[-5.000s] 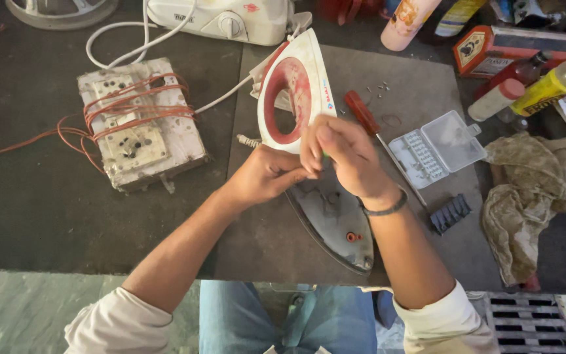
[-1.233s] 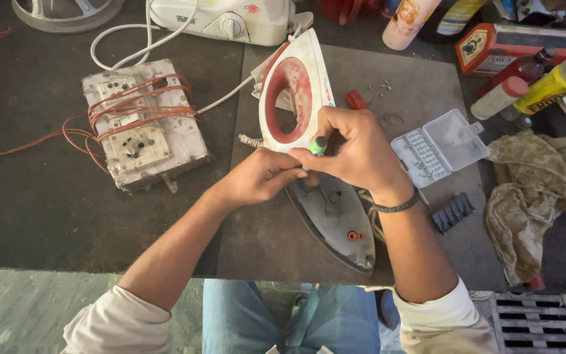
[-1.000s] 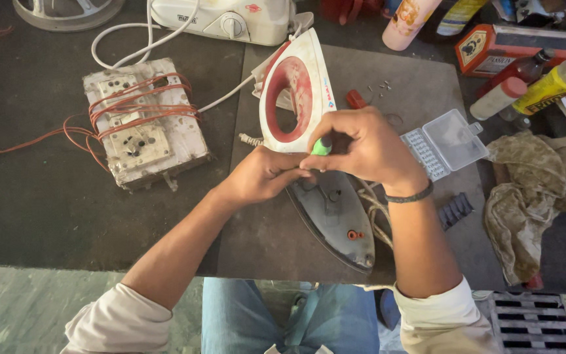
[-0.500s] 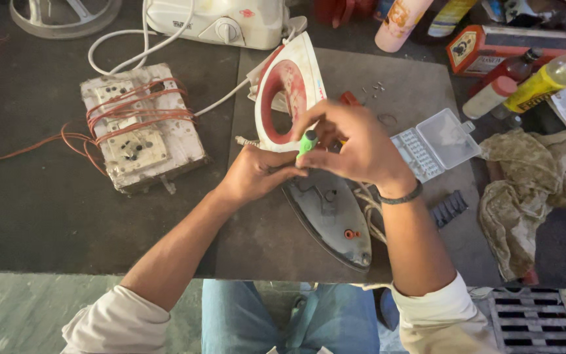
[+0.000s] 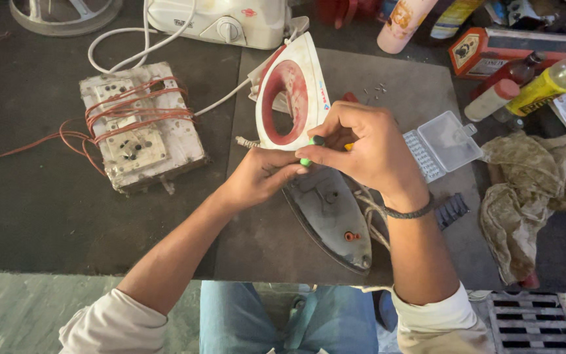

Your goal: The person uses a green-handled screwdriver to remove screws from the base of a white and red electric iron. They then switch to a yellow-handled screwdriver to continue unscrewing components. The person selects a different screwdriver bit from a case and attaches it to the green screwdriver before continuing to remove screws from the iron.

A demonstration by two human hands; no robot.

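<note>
- The iron's grey soleplate (image 5: 332, 216) lies flat on the mat right under my hands, nose toward me, with the red-and-white upper shell (image 5: 291, 98) standing on edge just beyond my fingers.
- My right hand (image 5: 368, 147) is pinched shut on a small green-handled tool (image 5: 310, 147); its tip is hidden, so I cannot tell what it touches.
- My left hand (image 5: 260, 177) is curled against the rear end of the soleplate, fingertips meeting the right hand at the tool; whether it grips anything I cannot tell.
- Just right of my right hand sits a clear plastic box (image 5: 443, 144), lid open; the tray half holds rows of small pieces too fine to make out.
- Past it, further right, a crumpled rag (image 5: 535, 190), and near my right wrist a small dark ribbed block (image 5: 452, 210).
- Left of my left hand, well apart, a dirty white switch block (image 5: 140, 128) wound in red wire.
- Beyond both hands, a white appliance (image 5: 230, 19) with a white cord, and bottles (image 5: 525, 88) off to the far right.
- My right hand blocks the joint between shell and soleplate.
- Five seconds back the right hand showed no green tool and a red-handled screwdriver lay in sight beside the shell; now the hand covers nearly all of it.
</note>
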